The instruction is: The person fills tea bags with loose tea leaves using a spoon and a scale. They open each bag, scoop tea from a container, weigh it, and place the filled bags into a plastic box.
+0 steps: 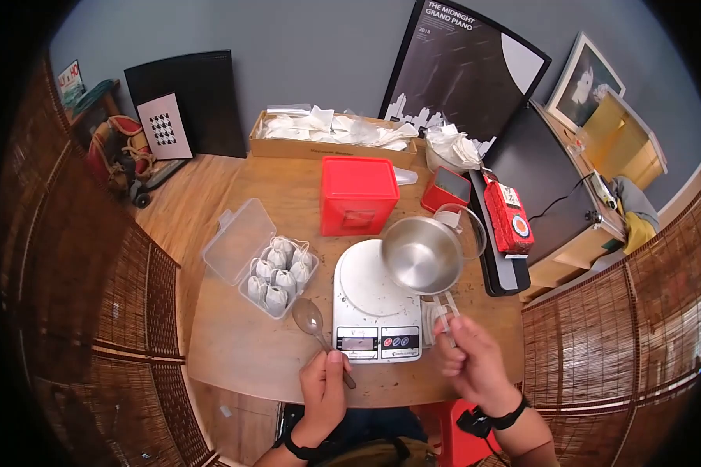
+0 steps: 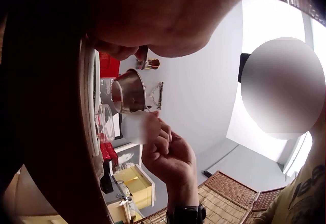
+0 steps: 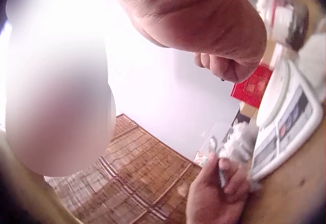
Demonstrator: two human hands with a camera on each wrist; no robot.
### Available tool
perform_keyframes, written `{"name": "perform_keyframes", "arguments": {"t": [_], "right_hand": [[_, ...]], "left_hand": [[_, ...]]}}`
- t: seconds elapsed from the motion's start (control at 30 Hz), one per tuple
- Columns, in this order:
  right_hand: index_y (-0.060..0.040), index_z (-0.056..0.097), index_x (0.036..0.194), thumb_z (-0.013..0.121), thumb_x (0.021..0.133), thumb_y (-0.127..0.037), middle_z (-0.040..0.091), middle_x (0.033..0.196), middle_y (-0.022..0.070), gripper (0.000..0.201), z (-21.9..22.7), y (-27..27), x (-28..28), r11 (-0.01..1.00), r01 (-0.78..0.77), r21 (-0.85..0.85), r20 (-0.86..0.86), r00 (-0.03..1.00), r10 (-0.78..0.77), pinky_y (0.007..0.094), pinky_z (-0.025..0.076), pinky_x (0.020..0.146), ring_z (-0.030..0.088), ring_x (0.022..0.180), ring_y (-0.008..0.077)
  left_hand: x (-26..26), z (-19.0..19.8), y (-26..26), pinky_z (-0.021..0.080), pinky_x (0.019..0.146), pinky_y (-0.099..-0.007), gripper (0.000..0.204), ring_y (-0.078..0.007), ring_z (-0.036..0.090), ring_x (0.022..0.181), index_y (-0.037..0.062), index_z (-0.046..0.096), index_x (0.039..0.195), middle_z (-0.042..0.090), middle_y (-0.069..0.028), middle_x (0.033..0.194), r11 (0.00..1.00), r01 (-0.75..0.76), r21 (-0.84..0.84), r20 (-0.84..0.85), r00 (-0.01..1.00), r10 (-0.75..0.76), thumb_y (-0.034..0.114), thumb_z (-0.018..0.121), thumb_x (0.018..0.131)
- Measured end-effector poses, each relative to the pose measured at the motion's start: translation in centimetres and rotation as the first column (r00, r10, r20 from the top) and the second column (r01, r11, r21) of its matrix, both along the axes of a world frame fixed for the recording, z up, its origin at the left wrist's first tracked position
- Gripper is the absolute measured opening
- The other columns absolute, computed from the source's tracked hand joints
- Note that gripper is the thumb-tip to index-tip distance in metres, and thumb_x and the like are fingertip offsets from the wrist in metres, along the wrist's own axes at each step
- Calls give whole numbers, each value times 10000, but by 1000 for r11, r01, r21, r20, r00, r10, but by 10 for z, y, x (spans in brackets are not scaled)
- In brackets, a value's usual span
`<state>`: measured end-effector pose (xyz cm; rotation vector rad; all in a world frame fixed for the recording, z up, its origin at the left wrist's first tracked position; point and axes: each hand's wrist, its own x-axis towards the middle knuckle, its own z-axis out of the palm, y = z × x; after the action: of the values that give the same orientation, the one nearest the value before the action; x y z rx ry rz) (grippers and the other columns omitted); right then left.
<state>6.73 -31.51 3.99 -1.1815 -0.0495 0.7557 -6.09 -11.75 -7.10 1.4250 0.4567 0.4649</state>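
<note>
My left hand [image 1: 323, 393] pinches the handle of a metal spoon [image 1: 309, 317], its bowl pointing away from me, left of a white digital kitchen scale [image 1: 349, 311]. In my right hand [image 1: 475, 362] is the wire handle of a stainless steel cup [image 1: 420, 255]. The cup is raised, overlapping the right side of the scale in the head view; its inside looks bare. The left wrist view shows the cup [image 2: 131, 90] from the side, slightly tilted. Dark crumbs dot the scale. Left of it, a clear plastic box [image 1: 241, 241] with its lid open holds several filled drawstring bags [image 1: 279, 274].
A red canister [image 1: 358, 194] stands behind the scale, before a cardboard box [image 1: 288, 148] of white pouches. At the right are an open red tin [image 1: 446, 189], a clear round container [image 1: 473, 233] and a red packet [image 1: 508, 214] on a black tray. Woven screens [image 1: 615, 342] flank the wooden table.
</note>
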Motion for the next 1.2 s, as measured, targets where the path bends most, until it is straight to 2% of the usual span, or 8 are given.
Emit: {"name": "perform_keyframes", "arguments": {"t": [0.17, 0.53, 0.63, 0.7, 0.9, 1.03, 1.07, 1.2], "right_hand": [[-39, 574, 1204, 481, 1182, -290, 384, 736, -32, 269, -25, 29, -17, 981, -14, 195, -285, 956, 70, 263, 337, 598, 345, 634, 88], [-56, 590, 1317, 516, 1176, -343, 551, 830, -3, 328, -46, 40, -15, 988, -125, 92, -232, 962, 143, 243, 374, 645, 471, 720, 99], [-51, 570, 1425, 534, 1169, -347, 665, 956, 39, 393, -35, 38, -18, 980, -159, -118, -159, 977, 139, 240, 454, 706, 587, 823, 120], [-40, 540, 1493, 535, 1167, -316, 698, 1106, 67, 427, -37, 32, -26, 953, -65, -295, 98, 990, 97, 245, 508, 777, 636, 936, 130], [-23, 562, 1428, 602, 1109, -140, 620, 1178, 68, 342, -43, 7, -38, 913, 334, -236, 474, 859, -192, 261, 519, 801, 603, 1018, 125], [-4, 600, 1308, 615, 1101, -131, 601, 1178, 78, 244, -41, 1, -43, 902, 386, -193, 462, 847, -264, 268, 508, 790, 587, 950, 117], [-3, 609, 1279, 625, 1092, -113, 593, 1181, 78, 217, -43, -1, -44, 906, 376, -195, 488, 839, -243, 267, 504, 793, 582, 939, 115], [0, 627, 1198, 652, 1058, -41, 566, 1202, 76, 149, -38, 9, -48, 900, 392, -189, 585, 782, -217, 266, 487, 810, 568, 930, 119]], "left_hand": [[0, 12, 1, 394, 621, -255, 432, -62, 502, 679, 22, 631, 873, 594, -2, 773, 987, 21, -157, 26, 1000, -17, 293, 498, 1182], [1, 10, 1, 423, 628, -242, 399, -53, 512, 681, 21, 634, 903, 599, 2, 796, 984, 10, -176, 2, 1000, -10, 269, 500, 1185], [2, 12, 6, 441, 651, -258, 341, -67, 530, 709, 6, 619, 973, 613, -18, 843, 990, -12, -138, 0, 1000, 12, 233, 481, 1188], [10, 10, 12, 453, 673, -260, 292, -71, 537, 730, 2, 601, 1058, 594, -14, 849, 986, -167, 4, 268, 950, 160, 225, 466, 1190], [7, 31, 63, 304, 587, -216, 178, -40, 429, 656, 40, 585, 1187, 467, 66, 773, 951, -291, -107, 121, 945, 303, 212, 549, 1162], [18, 44, 95, 243, 586, -211, 121, 3, 333, 649, 24, 705, 1167, 392, 128, 732, 906, -315, 284, -34, 941, 338, 104, 671, 1083], [26, 52, 98, 295, 520, -292, 134, -69, 347, 554, -40, 740, 1044, 363, -6, 568, 845, -380, 375, -11, 910, 414, 92, 716, 1029], [35, 66, 105, 349, 512, -321, 143, -110, 413, 524, -45, 731, 1074, 453, -96, 571, 788, -258, 560, -96, 924, 370, 87, 707, 1028]]}}
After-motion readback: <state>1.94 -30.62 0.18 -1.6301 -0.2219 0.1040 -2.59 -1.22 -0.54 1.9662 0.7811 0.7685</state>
